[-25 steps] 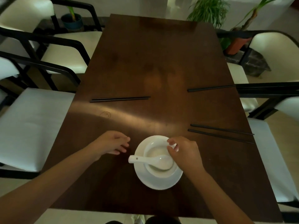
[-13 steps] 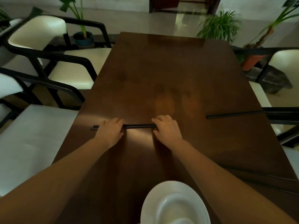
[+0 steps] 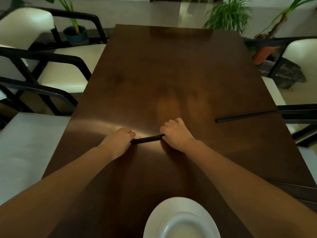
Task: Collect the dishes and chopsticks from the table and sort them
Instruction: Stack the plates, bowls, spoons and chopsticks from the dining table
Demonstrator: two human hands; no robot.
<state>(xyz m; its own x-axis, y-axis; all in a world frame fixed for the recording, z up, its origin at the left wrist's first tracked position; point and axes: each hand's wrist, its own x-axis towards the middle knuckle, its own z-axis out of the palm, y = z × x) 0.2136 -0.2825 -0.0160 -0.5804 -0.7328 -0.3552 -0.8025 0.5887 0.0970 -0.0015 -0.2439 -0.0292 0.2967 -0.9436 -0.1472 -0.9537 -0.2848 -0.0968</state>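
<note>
A pair of black chopsticks (image 3: 146, 139) lies across the middle of the dark wooden table (image 3: 171, 69). My left hand (image 3: 118, 140) is closed over their left end and my right hand (image 3: 176, 133) over their right end, so only a short middle stretch shows. Another black pair (image 3: 247, 116) lies at the right edge, sticking out past it. A third pair (image 3: 295, 186) is partly visible at the lower right behind my right arm. A white plate (image 3: 171, 206) with a white bowl (image 3: 190, 227) on it sits at the near edge, cut off by the frame.
White-cushioned chairs with black frames stand along the left side (image 3: 68, 69) and the right side (image 3: 301, 55) of the table. Potted plants (image 3: 228, 14) stand on the floor beyond the far end. The far half of the table is bare wood.
My hands left the bowl and reached forward to the chopsticks on the left. They have since slid the pair toward the table's middle and closed in, so less of it shows between them.
</note>
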